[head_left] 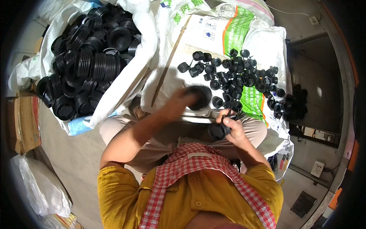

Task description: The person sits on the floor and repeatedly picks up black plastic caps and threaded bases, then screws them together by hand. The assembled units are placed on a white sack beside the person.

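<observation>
My left hand [182, 102] is blurred by motion in the middle, its fingers closed round a dark round cap [200, 97] above the white sack sheet. To its right, my right hand [236, 130] is closed on black plastic caps [218, 131]; a wide round one faces up at its left, and thin black strips show past the fingers. Beyond the hands, many small black caps [228, 78] with short straps lie loosely heaped. At the far left, a white woven sack [131, 82] stands full of larger black ribbed caps [95, 63].
A thin wooden stick [167, 66] lies on the printed white sack sheet [198, 38]. Cardboard boxes [28, 122] and a white plastic bag [44, 187] stand at the left edge. A wall socket [317, 168] and a dark metal panel [316, 84] are at the right.
</observation>
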Demonstrator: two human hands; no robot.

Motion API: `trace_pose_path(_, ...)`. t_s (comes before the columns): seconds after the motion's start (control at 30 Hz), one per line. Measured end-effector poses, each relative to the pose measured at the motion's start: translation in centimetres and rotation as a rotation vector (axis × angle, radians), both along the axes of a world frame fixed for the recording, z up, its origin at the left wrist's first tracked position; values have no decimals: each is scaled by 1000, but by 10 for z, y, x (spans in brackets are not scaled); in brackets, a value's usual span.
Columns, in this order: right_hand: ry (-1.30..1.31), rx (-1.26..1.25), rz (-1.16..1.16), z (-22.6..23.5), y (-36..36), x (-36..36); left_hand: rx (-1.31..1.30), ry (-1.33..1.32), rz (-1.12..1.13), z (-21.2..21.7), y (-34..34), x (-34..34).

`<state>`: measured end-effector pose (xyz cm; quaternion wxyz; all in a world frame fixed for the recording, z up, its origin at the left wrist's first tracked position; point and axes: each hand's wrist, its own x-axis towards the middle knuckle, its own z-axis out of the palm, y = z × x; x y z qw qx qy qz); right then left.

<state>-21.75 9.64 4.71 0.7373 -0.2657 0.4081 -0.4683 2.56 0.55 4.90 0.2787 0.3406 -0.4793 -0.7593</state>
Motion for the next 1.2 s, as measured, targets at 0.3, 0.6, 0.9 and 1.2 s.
trace_pose_path(0.3,482,-390,-393,-29,-47,53,274,244,41,-20,20,-24)
trace_pose_path(0.6,1335,-140,-480,-168,-83,-15,-1576,-672,296,51,24,-7)
trace_pose_path(0.9,1867,-152,293,-201,-172,-29,-1272,-1737,1210,144,-26,119)
trace_pose_path(1.2,1883,-155,482,-198,-171,-32,-1268,-673,687,93,2,42)
